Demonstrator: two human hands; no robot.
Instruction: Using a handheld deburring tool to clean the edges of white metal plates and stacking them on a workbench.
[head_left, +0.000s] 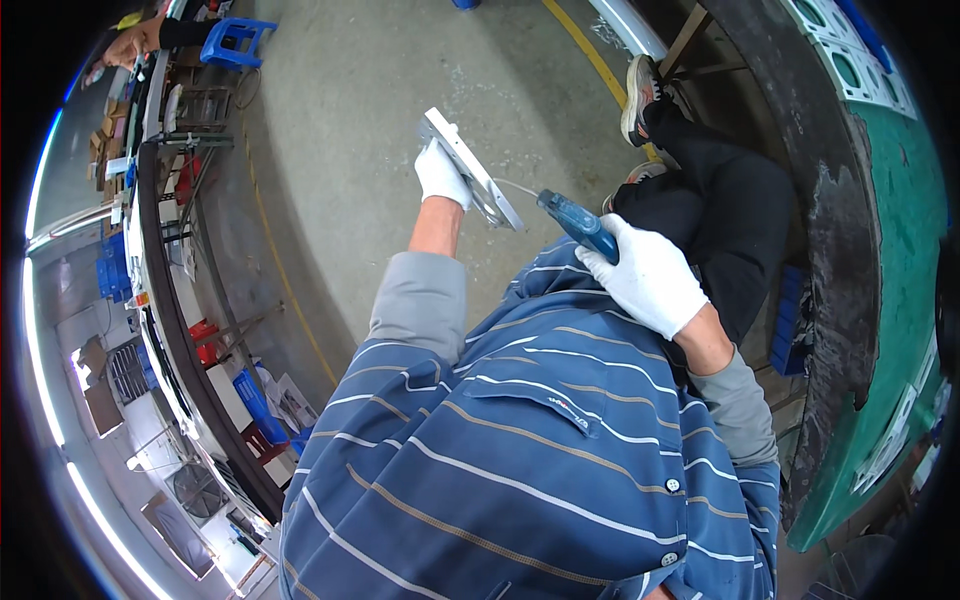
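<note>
My left hand (440,176), in a white glove, is closed round a flat silver-white metal part (470,165) with a long straight edge. The part is held tilted in the air above the floor, and its underside is mostly hidden. My right hand (652,281), also gloved in white, grips a deburring tool by its translucent blue handle (577,224). From the handle's front end a thin curved metal rod (516,187) reaches to the part's edge. Whether its tip touches the part, I cannot tell.
A workbench with a green mat (850,470) and dark edge stands at my right, white cut-out panels (850,60) on it. Another long bench (205,330) runs along the left. A blue stool (237,43) stands at the far left, near another person's arm (185,32).
</note>
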